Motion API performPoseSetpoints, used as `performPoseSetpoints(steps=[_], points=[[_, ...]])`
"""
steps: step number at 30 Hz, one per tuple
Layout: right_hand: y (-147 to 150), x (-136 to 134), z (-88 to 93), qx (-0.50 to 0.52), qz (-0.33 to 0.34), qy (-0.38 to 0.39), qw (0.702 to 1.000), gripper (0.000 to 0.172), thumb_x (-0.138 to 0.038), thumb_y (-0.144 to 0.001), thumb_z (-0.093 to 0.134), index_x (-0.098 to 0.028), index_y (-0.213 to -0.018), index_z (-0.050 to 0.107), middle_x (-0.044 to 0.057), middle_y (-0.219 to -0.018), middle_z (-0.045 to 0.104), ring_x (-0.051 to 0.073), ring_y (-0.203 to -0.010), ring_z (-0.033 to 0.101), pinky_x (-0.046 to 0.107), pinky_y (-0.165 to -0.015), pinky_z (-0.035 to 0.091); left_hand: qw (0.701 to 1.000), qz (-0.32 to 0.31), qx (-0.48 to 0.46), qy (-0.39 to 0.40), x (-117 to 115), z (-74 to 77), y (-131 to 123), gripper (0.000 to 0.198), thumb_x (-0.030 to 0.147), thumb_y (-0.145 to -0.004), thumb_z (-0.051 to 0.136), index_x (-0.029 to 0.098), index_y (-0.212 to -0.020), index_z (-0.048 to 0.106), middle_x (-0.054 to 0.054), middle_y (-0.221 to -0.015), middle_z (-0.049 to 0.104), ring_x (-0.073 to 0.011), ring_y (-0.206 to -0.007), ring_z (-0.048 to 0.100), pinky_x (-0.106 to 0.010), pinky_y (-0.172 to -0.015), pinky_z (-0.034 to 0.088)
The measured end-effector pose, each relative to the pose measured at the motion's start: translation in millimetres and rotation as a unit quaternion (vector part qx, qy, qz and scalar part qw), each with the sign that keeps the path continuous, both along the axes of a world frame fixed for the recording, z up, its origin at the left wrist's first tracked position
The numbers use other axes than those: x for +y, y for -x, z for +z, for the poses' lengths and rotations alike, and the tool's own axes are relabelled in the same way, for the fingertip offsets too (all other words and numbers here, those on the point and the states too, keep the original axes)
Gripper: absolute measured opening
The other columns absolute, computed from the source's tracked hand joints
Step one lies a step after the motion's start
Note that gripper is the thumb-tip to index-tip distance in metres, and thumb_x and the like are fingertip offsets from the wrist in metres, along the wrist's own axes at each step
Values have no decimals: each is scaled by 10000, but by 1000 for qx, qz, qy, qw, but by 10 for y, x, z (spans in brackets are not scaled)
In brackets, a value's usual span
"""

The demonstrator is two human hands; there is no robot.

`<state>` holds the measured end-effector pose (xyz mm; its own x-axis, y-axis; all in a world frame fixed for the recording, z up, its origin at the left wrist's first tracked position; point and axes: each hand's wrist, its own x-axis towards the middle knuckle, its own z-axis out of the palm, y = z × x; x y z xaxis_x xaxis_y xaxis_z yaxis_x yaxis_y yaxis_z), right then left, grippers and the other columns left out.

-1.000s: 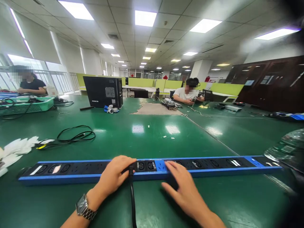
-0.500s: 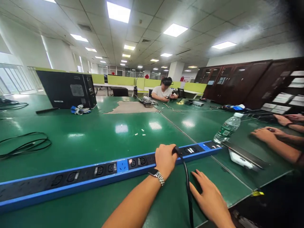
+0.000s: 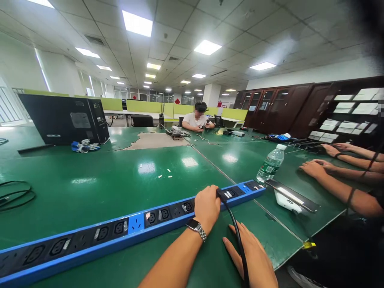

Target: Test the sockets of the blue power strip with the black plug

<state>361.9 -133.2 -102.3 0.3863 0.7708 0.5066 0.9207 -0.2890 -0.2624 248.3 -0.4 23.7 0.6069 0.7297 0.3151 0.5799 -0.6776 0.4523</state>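
A long blue and black power strip (image 3: 99, 234) lies across the green table (image 3: 99, 180) in front of me. My left hand (image 3: 207, 206), with a metal watch at the wrist, is closed on a black plug (image 3: 221, 195) at a socket near the strip's right end. A black cable (image 3: 238, 244) runs from the plug back toward me, over my right hand (image 3: 255, 258). That hand lies flat on the table with its fingers stretched out, holding nothing.
At the right, another person's hands and forearms (image 3: 327, 174) rest on the table beside a water bottle (image 3: 271, 163) and a flat dark device (image 3: 292, 192). A black computer case (image 3: 63, 119) stands far left; a coiled black cable (image 3: 13, 194) lies at the left edge. A person (image 3: 196, 119) sits far back.
My left hand has carried the plug from the strip's middle to near its right end. My view swung right. My right hand left the strip and now lies flat on the table.
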Motion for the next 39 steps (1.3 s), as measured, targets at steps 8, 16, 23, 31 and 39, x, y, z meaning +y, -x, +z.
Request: performPoseSetpoints(steps=[8,16,23,31,39], points=[[-14,-35,103,18,10,41,999,475,-527,-870,489,-210,-1190,642,101,-1393,552,294,-1316,483,498,-1084,421,998,6,61,12,99,88,-61,202,185,-920,472,209,-1114,521,-92,-985,704,-242,-927,678,-338,-786,509],[0,-13,74,13,8,21,1000,441,-454,-878,477,-185,-1191,633,106,-1379,563,278,-1300,500,491,-1075,422,998,5,60,37,141,119,-77,271,266,-885,535,240,-1155,537,-89,-996,717,-253,-924,688,-344,-780,524],[59,-22,262,33,-13,47,998,462,-531,-847,512,-211,-1133,684,95,-1342,598,296,-1281,518,496,-1053,437,995,21,39,94,471,187,-75,256,403,-852,601,214,-1002,687,-79,-1039,733,-239,-974,684,-300,-788,539],[73,-29,292,52,-19,55,997,499,-553,-846,486,-204,-1142,682,92,-1359,583,298,-1295,503,502,-1055,437,997,18,31,71,308,199,-37,226,303,-853,588,229,-1048,675,-77,-1034,733,-236,-984,683,-306,-822,532],[84,-14,256,35,-14,37,999,497,-549,-857,482,-184,-1140,668,117,-1325,606,295,-1275,520,488,-1057,432,997,2,73,18,173,245,-89,200,173,-824,547,145,-1008,620,-158,-966,709,-306,-919,684,-382,-758,541]])
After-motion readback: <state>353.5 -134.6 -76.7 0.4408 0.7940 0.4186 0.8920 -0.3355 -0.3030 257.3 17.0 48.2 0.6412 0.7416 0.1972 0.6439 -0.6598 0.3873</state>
